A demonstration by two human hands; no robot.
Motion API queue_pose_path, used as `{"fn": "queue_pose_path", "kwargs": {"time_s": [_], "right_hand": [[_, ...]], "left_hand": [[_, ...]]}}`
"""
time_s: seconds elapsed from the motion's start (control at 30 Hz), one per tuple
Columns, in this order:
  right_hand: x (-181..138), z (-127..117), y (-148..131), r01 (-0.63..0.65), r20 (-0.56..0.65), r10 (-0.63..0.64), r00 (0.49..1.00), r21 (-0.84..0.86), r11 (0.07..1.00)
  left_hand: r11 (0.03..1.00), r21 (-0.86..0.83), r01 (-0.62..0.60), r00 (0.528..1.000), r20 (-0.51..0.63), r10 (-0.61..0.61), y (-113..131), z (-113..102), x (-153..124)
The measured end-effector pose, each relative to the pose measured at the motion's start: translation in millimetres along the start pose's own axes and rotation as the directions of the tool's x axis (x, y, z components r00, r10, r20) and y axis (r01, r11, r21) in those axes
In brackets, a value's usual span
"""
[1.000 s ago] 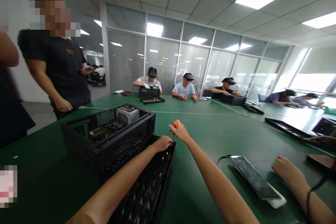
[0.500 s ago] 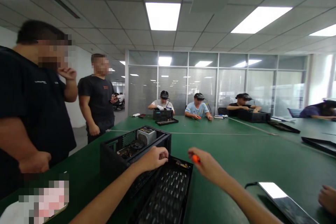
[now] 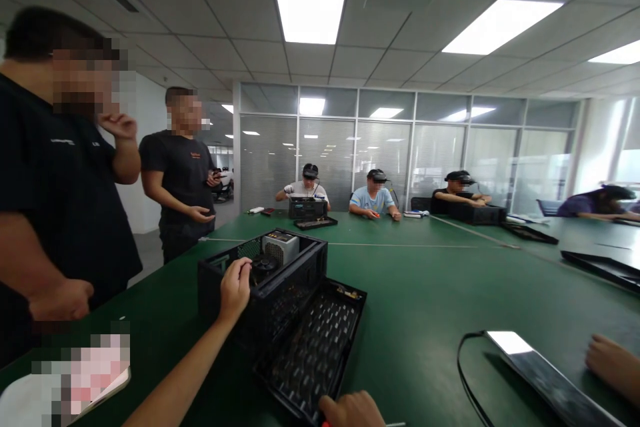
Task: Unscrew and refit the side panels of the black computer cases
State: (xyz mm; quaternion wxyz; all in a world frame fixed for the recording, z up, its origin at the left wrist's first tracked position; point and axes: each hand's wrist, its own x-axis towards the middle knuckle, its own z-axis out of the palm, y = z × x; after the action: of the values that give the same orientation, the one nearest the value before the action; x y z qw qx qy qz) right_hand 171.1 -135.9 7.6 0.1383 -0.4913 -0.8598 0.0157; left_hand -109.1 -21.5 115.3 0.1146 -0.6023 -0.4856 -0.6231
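My left hand (image 3: 235, 290) is closed, thumb and fingertips pressed together over the near rim of an open black computer case (image 3: 295, 273). Whether anything sits in that pinch, I cannot make out. Inside the case show a grey power supply (image 3: 281, 248) and a dark fan (image 3: 264, 265). At the bottom edge of the view, my right hand (image 3: 354, 409) is wrapped round a screwdriver (image 3: 326, 423); a bit of its orange-red handle and thin metal shaft show. This hand is by the near end of the black slotted front panel (image 3: 315, 340), which lies beside the case.
A phone-like slab (image 3: 545, 373) with a black cable lies right on the green table (image 3: 415, 293), near another person's hand (image 3: 613, 363). A pale phone (image 3: 107, 390) lies left. Two people stand at left; several sit across the table with black cases (image 3: 307, 207).
My left hand has moved left from the panel's far end to the case's near rim. The right hand has come down with the screwdriver to the panel's near end. The panel has shifted slightly.
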Motion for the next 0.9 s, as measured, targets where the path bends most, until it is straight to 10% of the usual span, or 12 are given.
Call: {"fn": "queue_pose_path", "kwargs": {"time_s": [0.5, 0.7, 0.9], "right_hand": [[143.0, -2.8, 76.1, -0.053, 0.031, 0.059, 0.998, -0.158, 0.986], [214.4, 11.2, 100.5, -0.102, 0.033, 0.110, 0.993, -0.183, 0.978], [269.7, 24.5, 114.7, -0.153, 0.041, 0.162, 0.986, -0.165, 0.974]], "left_hand": [[0.985, 0.150, -0.084, 0.996, 0.038, 0.079, -105.8, 160.8, 81.8], [0.935, 0.347, 0.069, 0.997, -0.041, -0.059, -138.5, 214.1, 111.0], [0.954, 0.167, 0.249, 0.959, -0.183, -0.218, -154.3, 251.8, 117.3]]}}
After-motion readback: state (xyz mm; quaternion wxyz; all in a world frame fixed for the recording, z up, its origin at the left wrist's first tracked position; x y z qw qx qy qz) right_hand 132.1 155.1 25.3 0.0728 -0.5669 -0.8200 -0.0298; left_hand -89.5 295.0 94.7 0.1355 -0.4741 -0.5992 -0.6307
